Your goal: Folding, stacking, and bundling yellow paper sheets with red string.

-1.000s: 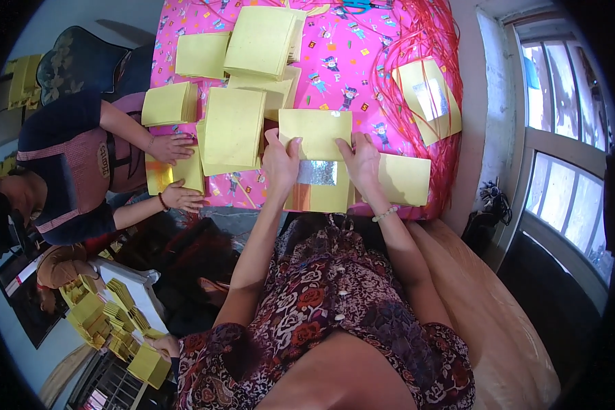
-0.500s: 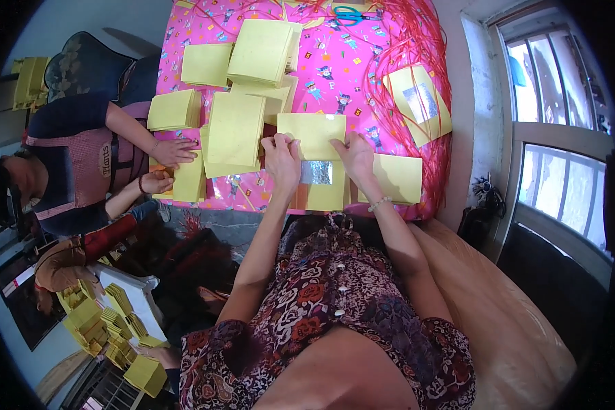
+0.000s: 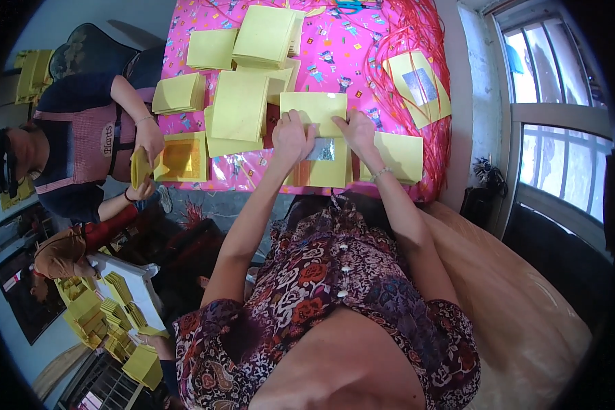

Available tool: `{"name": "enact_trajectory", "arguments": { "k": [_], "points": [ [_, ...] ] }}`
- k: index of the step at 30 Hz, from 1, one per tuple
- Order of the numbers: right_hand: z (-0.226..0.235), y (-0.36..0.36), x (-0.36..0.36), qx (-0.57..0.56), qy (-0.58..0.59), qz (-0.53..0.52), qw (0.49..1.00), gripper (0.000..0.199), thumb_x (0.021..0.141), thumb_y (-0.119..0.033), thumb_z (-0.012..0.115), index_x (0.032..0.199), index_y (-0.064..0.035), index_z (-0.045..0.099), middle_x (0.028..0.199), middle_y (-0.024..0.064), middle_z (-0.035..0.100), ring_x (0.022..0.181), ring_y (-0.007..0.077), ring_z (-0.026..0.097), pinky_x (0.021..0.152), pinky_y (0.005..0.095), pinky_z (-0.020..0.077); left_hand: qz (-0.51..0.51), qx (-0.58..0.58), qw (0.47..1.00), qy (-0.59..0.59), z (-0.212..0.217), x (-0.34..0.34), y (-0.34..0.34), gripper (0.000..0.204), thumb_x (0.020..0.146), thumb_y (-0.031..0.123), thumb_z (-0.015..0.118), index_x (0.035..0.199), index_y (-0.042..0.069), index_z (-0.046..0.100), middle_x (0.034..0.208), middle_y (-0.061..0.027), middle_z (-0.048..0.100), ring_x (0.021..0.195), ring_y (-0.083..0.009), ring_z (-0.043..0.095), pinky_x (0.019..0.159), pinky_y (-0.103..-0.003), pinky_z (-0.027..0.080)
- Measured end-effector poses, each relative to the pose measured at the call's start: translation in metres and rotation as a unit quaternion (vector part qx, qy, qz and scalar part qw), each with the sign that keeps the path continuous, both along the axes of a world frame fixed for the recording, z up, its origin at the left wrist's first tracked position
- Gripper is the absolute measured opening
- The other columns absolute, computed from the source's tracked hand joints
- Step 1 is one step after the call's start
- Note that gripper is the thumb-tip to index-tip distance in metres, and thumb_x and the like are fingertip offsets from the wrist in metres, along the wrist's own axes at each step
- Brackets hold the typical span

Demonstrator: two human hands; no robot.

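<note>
We hold a yellow sheet (image 3: pixel 314 104) at the near side of the pink tabletop (image 3: pixel 175 65): our left hand (image 3: pixel 294 137) curls narrowly over its left side, our right hand (image 3: pixel 358 132) pinches its right side. Just nearer lies a silver patch (image 3: pixel 324 149). A tall yellow stack (image 3: pixel 239 106) stands left; red strings (image 3: pixel 430 41) spread on the far right. On our left, a co-worker (image 3: pixel 72 147) grips folded yellow paper (image 3: pixel 140 168).

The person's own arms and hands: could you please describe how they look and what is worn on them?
The left hand and the right hand wear no gloves. A pale beaded bracelet is on the right side; none shows on the left. The short sleeves carry a dark purple floral print with red and whitish parts.
</note>
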State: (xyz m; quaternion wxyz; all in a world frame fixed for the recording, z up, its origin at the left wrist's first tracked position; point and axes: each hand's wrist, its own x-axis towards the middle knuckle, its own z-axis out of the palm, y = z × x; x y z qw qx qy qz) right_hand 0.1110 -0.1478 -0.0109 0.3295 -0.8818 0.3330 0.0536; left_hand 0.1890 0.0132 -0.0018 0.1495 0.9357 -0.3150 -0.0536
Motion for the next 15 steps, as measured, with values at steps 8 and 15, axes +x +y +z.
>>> {"name": "enact_trajectory", "arguments": {
  "k": [8,15],
  "points": [
    [0.018,0.025,-0.010,-0.151,-0.186,-0.055,0.969,0.035,0.074,-0.028,0.073,0.090,-0.0038,0.053,0.088,0.0129,0.056,0.083,0.0337,0.056,0.069,0.0449,0.0469,0.005,-0.011,0.999,-0.041,-0.007,-0.009,0.002,0.047,0.079,0.039,0.063,0.094,-0.002,0.047,0.088,-0.0204,0.052,0.081,-0.0353,0.056,0.069,-0.043,0.047],
    [0.000,0.039,-0.028,-0.127,-0.183,0.100,0.970,0.027,0.068,-0.019,0.075,0.080,-0.0055,0.055,0.079,0.0108,0.055,0.080,0.0290,0.055,0.069,0.0395,0.0461,0.017,-0.037,0.998,-0.055,-0.011,-0.020,0.004,0.044,0.081,0.037,0.062,0.097,-0.002,0.048,0.089,-0.0196,0.050,0.082,-0.0351,0.052,0.071,-0.043,0.043]
  ]
}}
